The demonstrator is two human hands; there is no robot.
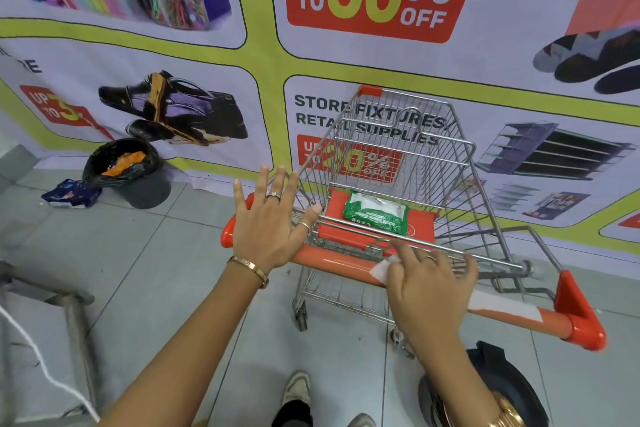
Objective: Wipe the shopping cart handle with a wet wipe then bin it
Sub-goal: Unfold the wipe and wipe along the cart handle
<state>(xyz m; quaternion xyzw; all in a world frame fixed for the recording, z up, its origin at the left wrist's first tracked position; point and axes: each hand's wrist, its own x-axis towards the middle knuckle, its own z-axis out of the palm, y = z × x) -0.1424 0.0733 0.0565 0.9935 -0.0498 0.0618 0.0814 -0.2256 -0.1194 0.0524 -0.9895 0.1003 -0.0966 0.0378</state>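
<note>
The orange handle [332, 262] of a wire shopping cart [408, 156] runs from middle left to lower right. My right hand [433, 282] presses a white wet wipe [381, 269] flat onto the middle of the bar. My left hand [268, 220] hovers over the handle's left end, fingers spread, holding nothing. A green pack of wipes [375, 213] lies on the cart's orange child seat. A grey bin with a black liner [126, 170] stands on the floor to the left, by the wall.
A printed banner wall [259, 55] stands right behind the cart. A blue wrapper [71, 192] lies beside the bin. A metal frame [74, 322] and white cord occupy the lower left. A dark bag [498, 388] hangs at lower right, my shoes below.
</note>
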